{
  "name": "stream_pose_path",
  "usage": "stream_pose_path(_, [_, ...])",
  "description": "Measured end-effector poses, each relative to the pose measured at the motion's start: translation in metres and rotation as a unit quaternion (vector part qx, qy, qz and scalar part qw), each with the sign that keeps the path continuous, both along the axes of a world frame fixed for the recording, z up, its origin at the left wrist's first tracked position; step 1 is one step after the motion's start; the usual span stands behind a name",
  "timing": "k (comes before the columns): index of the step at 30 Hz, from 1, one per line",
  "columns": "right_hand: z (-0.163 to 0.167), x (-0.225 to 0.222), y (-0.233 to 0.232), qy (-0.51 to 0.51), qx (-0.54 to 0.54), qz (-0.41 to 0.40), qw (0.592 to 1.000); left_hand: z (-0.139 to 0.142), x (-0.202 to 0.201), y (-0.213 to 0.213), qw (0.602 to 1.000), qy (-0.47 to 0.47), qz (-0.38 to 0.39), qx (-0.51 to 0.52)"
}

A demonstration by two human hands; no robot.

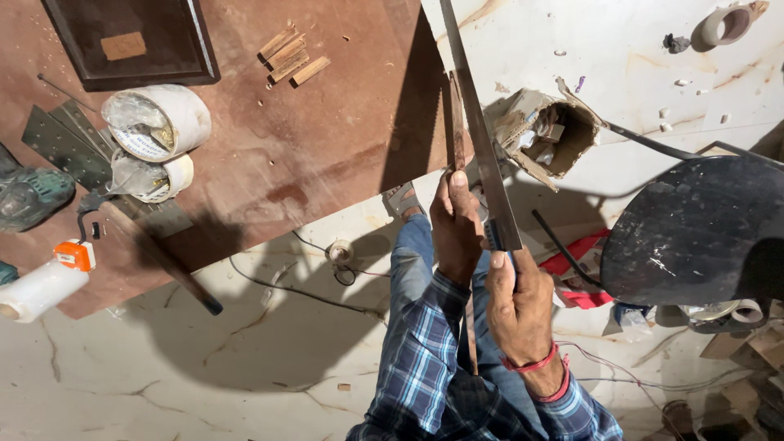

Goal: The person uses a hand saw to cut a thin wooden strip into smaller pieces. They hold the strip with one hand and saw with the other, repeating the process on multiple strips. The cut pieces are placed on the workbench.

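Left hand (456,224) wrapped round a thin wooden strip (456,131), right hand (516,298) gripping a long metal ruler (482,131) just beside it. Both pushed against the edge of the brown worktop (310,139); torn cardboard box (545,135) near, on the floor.

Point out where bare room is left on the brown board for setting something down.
The board is bare in its middle and right, between the wood strips, the tape rolls and the left hand. The left edge is crowded: dark tray, metal plates, white bottle.

One head-worn camera looks steeply down, close over the hands, onto workbench (327,139) and floor (163,367).
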State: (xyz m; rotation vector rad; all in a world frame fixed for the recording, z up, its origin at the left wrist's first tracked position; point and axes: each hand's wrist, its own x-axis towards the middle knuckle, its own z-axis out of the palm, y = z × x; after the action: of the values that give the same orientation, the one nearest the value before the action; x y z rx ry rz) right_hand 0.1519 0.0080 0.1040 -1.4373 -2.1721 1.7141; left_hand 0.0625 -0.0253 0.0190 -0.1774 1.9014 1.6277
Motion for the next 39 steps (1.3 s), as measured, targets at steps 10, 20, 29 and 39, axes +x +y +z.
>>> stream_pose_path(10, [0.002,0.0,0.003,-0.023,-0.013,-0.004,1.0,0.0,0.001,0.003,0.999,-0.023,0.008,-0.029])
stream_pose_path(20, [-0.001,-0.021,0.009,-0.003,0.026,0.018,0.999,0.01,-0.004,0.005,1.0,-0.009,0.002,-0.005])
stream_pose_path(29, [-0.009,-0.029,0.019,-0.003,0.006,0.0,1.0,-0.006,0.006,0.003,0.999,0.003,0.013,-0.032])
stream_pose_path(39, [-0.019,-0.035,0.018,0.006,0.029,0.012,0.999,-0.014,0.008,0.002,0.999,-0.044,0.032,0.003])
